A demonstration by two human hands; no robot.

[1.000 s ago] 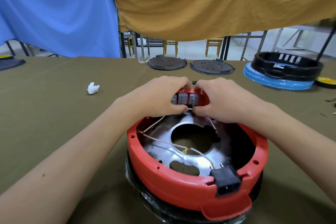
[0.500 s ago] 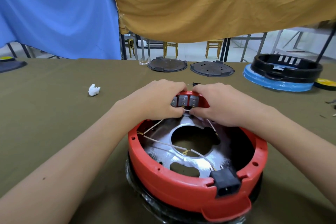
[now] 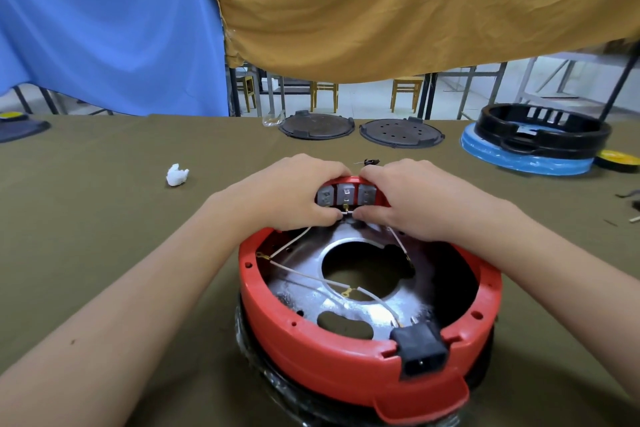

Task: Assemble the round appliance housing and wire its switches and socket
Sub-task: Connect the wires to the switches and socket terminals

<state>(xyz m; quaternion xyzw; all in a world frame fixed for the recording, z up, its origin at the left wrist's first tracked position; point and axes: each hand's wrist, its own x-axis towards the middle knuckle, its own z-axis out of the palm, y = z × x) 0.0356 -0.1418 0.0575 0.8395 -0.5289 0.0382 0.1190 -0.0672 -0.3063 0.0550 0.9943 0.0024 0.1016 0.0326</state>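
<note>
A round red housing (image 3: 311, 340) lies upside down on the olive table, with a shiny metal plate (image 3: 346, 312) and loose white wires (image 3: 304, 276) inside. Three grey switch backs (image 3: 346, 197) sit in its far rim. A black power socket (image 3: 420, 350) sits in the near rim. My left hand (image 3: 287, 194) and my right hand (image 3: 408, 199) curl over the far rim on either side of the switches. Their thumbs and fingers pinch a white wire with a brass terminal (image 3: 346, 211) just below the middle switch.
Two dark round lids (image 3: 316, 125) (image 3: 401, 133) lie at the table's far edge. A black housing (image 3: 542, 130) on a blue wrapped ring stands at far right, beside a yellow disc (image 3: 620, 159). A crumpled white scrap (image 3: 177, 175) lies at left. Blue and mustard cloths hang behind.
Both hands stay at the far rim. Their thumbs have closed in under the middle switch, where the wire terminal now shows between them.
</note>
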